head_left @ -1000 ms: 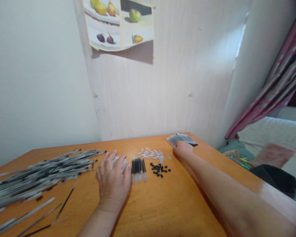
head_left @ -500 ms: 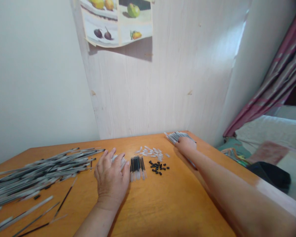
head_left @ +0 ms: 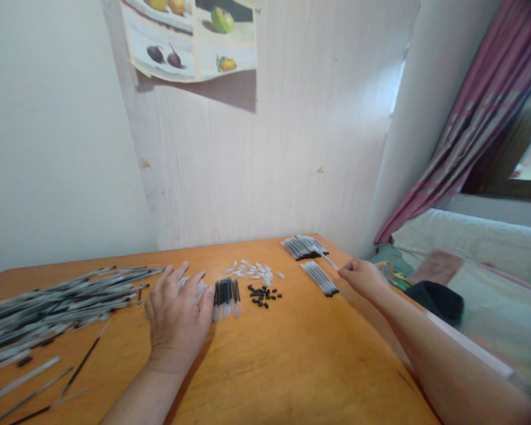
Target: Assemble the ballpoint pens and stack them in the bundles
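Right hand (head_left: 360,277): drawn rightward off the stacked sticks (head_left: 298,247), pinching one loose stick (head_left: 326,257) by its near end.
Left hand (head_left: 179,316): fingers spread over pale pieces (head_left: 189,285), as before.
Stick row (head_left: 319,279): just in front of stacked sticks.
Loose stick: probably light, stiff, slick; best held mid-length.

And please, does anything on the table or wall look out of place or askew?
Two small things: one short black piece lies beside the loose pile of thin tubes, away from the cluster of similar black pieces; and the fruit picture curls off the wall at its lower edge.
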The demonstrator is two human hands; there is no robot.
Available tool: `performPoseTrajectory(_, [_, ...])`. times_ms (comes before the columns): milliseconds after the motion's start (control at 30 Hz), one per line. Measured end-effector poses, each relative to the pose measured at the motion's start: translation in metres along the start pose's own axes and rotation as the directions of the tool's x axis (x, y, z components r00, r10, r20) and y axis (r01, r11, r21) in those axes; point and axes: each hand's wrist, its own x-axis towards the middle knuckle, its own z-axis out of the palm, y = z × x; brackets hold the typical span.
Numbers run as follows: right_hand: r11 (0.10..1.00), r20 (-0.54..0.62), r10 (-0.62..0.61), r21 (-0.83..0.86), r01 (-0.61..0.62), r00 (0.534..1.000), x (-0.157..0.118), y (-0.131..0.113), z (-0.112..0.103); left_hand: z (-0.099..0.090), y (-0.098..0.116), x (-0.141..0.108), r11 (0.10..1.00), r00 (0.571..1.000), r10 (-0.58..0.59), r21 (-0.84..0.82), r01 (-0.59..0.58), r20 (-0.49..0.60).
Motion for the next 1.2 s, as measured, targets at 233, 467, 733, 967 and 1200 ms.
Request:
performPoseTrajectory(233, [0.999,0.048,0.025,0.028,-0.026,0.999,-0.005,0.014,0.015,0.001,-0.004,0.002,1.0,1.0,0.023,-0.01,-0.023,-0.017])
performPoseTrajectory(467, [0.997,0.075,0.071,0.002,-0.072,0.995,-0.006,0.014,0.018,0.002,-0.01,0.002,0.998,0.999,0.042,-0.044,-0.043,-0.025])
performPoseTrajectory(733, [0.997,0.092,0.079,-0.011,-0.079,0.993,-0.01,0.007,0.019,0.004,-0.012,0.003,0.995,0.997,0.073,-0.065,-0.075,-0.032])
performPoseTrajectory(967, [0.998,0.125,0.048,0.02,-0.051,0.991,-0.008,0.009,0.02,0.003,-0.013,0.003,0.995,0.997,0.079,-0.055,-0.08,-0.018])
performPoseTrajectory(1200, [0.998,0.133,-0.008,0.066,0.0,0.991,-0.008,0.01,0.021,0.003,-0.012,0.001,0.995,0.998,0.056,-0.082,-0.057,-0.005])
